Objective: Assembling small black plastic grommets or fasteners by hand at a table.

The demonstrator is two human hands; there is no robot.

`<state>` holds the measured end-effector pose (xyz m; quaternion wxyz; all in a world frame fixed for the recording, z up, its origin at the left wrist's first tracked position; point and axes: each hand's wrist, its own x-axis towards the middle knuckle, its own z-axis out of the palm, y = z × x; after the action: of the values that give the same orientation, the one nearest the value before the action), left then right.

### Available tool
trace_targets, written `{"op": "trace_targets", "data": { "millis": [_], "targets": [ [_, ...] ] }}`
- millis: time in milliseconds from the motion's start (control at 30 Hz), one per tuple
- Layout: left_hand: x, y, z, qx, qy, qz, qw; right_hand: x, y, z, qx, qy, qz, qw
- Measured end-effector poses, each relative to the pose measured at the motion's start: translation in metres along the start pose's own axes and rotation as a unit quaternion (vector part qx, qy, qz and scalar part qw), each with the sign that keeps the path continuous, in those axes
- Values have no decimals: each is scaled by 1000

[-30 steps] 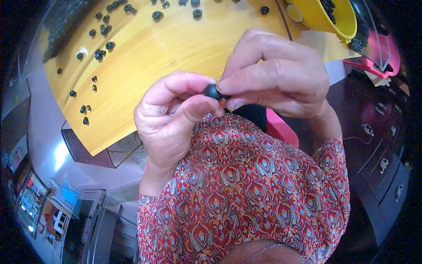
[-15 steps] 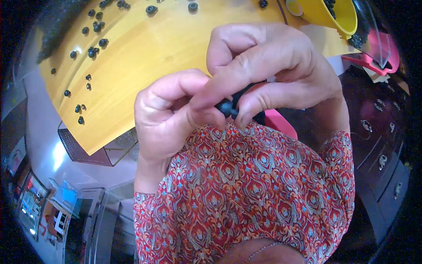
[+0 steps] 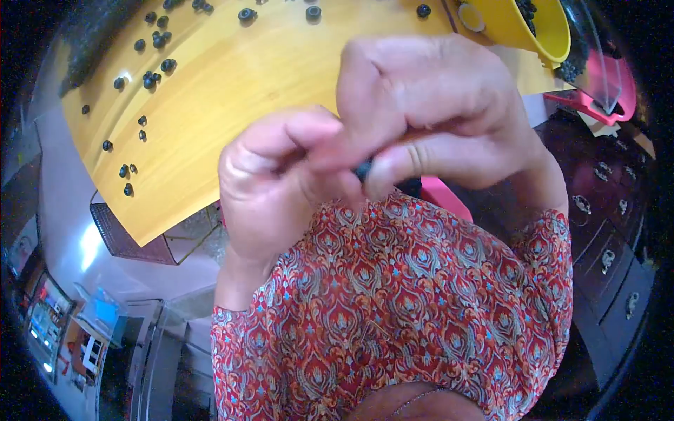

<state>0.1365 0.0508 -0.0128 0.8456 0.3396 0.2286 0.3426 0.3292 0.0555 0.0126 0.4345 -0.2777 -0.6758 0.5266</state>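
Both hands are raised close to the camera above my red patterned clothing. My left hand [image 3: 274,182] and my right hand [image 3: 435,119] pinch together on one small black round piece [image 3: 363,169], mostly hidden between the fingertips. Behind them lies a yellow wooden table [image 3: 267,77] scattered with several more small black round pieces [image 3: 149,77].
A yellow bowl [image 3: 540,28] holding black pieces stands at the table's far right, beside a pink object [image 3: 604,98]. A dark wire basket [image 3: 133,235] hangs below the table's left edge. Dark drawers with metal handles [image 3: 604,231] are on the right.
Both hands have come closer to the camera. The fingers have closed further around the black piece, so less of it shows.
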Motion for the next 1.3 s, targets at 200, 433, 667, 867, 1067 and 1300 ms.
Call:
{"op": "trace_targets", "data": {
  "millis": [200, 433, 667, 867, 1067, 1300],
  "targets": [
    [11, -2, -4, -81, 3, 21, 996, 5, 0, 0, 18, 41, 83, 995],
    [9, -3, 1, -117, -1, 23, 993, 1, 13, -9, 68, -1, 28, 997],
    [8, -3, 2, -143, 24, 27, 989, -10, 9, -5, 127, 54, 107, 985],
    [8, -5, 7, -81, 70, 20, 994, -9, 6, -3, -97, 91, -62, 989],
    [3, -17, 8, 90, 98, 145, 980, -11, 6, 1, -173, 139, -41, 974],
    [4, -11, 4, 255, 148, 202, 934, -12, 14, 23, -55, 198, 24, 978]
  ]
}}
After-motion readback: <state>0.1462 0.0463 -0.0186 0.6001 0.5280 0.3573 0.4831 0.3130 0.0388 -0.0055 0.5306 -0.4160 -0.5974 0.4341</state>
